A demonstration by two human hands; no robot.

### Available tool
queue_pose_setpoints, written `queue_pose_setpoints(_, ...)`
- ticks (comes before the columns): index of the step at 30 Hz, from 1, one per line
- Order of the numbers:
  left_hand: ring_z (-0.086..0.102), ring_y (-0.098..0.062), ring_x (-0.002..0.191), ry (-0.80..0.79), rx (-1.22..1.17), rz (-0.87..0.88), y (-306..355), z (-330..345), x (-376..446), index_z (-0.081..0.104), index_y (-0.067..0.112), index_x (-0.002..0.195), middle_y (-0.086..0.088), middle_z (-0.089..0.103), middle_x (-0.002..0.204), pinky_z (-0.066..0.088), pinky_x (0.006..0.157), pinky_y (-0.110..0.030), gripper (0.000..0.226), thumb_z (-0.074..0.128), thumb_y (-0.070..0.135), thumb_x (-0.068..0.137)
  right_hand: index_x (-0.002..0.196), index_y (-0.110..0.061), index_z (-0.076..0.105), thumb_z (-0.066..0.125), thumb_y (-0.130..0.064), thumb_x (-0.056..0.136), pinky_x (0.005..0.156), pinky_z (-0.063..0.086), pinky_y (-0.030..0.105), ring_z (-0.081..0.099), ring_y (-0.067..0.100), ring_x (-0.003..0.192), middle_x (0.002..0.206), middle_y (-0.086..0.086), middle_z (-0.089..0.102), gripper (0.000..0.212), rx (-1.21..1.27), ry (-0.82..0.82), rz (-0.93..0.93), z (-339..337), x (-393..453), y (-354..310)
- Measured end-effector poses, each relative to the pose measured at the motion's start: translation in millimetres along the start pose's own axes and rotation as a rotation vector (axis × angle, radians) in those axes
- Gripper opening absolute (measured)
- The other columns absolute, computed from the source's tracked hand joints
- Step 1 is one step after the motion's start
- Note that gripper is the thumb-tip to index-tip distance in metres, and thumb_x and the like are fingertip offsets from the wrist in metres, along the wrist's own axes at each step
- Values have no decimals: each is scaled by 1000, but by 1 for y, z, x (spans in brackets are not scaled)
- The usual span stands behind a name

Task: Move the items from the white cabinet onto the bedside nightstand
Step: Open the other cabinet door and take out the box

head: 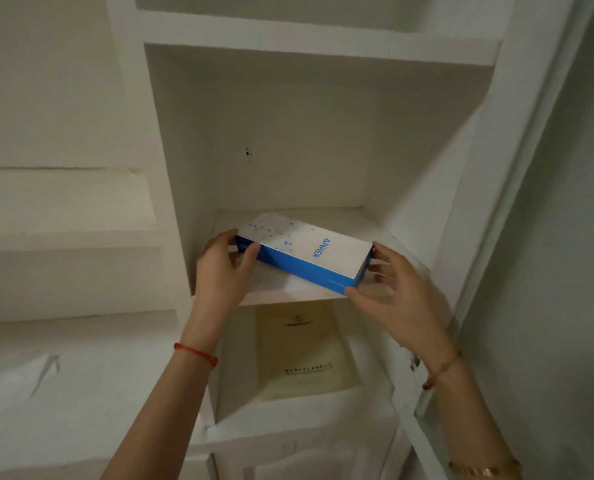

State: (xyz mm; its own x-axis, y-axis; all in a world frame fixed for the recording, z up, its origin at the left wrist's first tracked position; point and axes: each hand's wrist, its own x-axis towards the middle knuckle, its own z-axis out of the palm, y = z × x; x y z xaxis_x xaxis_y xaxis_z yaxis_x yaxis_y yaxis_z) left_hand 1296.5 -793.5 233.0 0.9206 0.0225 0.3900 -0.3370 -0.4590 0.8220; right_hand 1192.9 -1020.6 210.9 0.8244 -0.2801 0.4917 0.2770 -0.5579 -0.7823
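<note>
A long white and blue box [302, 251] with blue lettering lies slanted on a middle shelf of the white cabinet [288, 294]. My left hand [224, 271] grips the box's left end, thumb on the front. My right hand [397, 289] holds its right end with the fingers wrapped round the corner. On the shelf below lies a yellowish paper envelope [306, 351] with small dark print. The nightstand is out of view.
The cabinet's open door [538, 237] stands at the right, close to my right arm. Upper shelves [316, 39] sit above. White ledges [63, 244] run along the wall at the left.
</note>
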Motion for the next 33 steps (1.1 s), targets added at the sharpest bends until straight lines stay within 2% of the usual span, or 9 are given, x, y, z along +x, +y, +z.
queue_pose_setpoints(4, 65, -8, 95, 77, -184, 11, -4, -14, -41, 59, 13, 134, -1, 67, 122, 44, 71, 0, 49, 70, 28, 89, 141, -25, 41, 80, -30, 69, 105, 45, 40, 53, 12, 122, 134, -6, 53, 82, 91, -9, -28, -10, -42, -8)
queue_pose_setpoints(5, 67, -8, 98, 75, -226, 12, -5, -19, -51, 59, 15, 133, 0, 67, 123, 47, 76, -2, 49, 71, 29, 88, 141, -25, 40, 79, -30, 68, 106, 44, 40, 52, 12, 124, 135, -6, 53, 83, 109, -12, -27, -12, -52, -11)
queue_pose_setpoints(9, 69, -11, 102, 47, -319, 18, -8, -35, -86, 66, 25, 124, 3, 69, 119, 55, 95, -34, 40, 75, 27, 85, 142, -23, 40, 80, -14, 73, 109, 40, 39, 50, 16, 128, 136, -5, 54, 80, 173, -20, -25, -17, -92, -22)
queue_pose_setpoints(11, 69, -11, 102, 35, -369, 4, -12, -41, -103, 67, 25, 121, 6, 71, 115, 55, 96, -39, 38, 76, 23, 84, 142, -19, 39, 78, -4, 74, 111, 38, 39, 50, 18, 129, 138, -3, 53, 80, 205, -22, -13, -16, -111, -23)
queue_pose_setpoints(14, 69, -13, 104, 12, -401, 8, -22, -47, -126, 67, 21, 121, 6, 73, 113, 53, 99, -41, 37, 76, 21, 84, 144, -18, 36, 76, -7, 73, 111, 36, 39, 48, 18, 130, 140, -4, 52, 83, 218, -25, 15, -12, -139, -20)
queue_pose_setpoints(20, 70, -11, 99, 17, -439, -71, -45, -53, -167, 68, 14, 117, 2, 74, 108, 54, 94, -28, 31, 74, 15, 86, 145, -22, 33, 77, -17, 74, 108, 39, 28, 46, 13, 132, 141, -8, 50, 84, 227, -72, 109, -3, -187, -13)
queue_pose_setpoints(24, 72, -10, 96, -17, -435, -170, -60, -54, -195, 67, 17, 113, 2, 75, 105, 55, 87, -27, 30, 76, 18, 84, 146, -24, 33, 77, -36, 77, 100, 44, 22, 46, 11, 132, 140, -9, 51, 82, 309, -89, 191, 2, -211, -11)
queue_pose_setpoints(29, 73, -6, 92, 4, -398, -284, -72, -56, -235, 65, 20, 108, 1, 76, 101, 55, 75, -17, 31, 79, 22, 81, 144, -33, 33, 59, -17, 89, 86, 51, 16, 50, 1, 125, 135, -11, 55, 63, 396, -91, 277, 8, -233, -9)
queue_pose_setpoints(33, 71, 2, 83, 80, -336, -371, -78, -59, -267, 67, 21, 104, 2, 77, 93, 52, 69, -13, 26, 78, 26, 82, 145, -27, 36, 57, -16, 92, 84, 50, 14, 54, -1, 121, 133, -10, 57, 57, 409, -117, 328, 13, -248, 2)
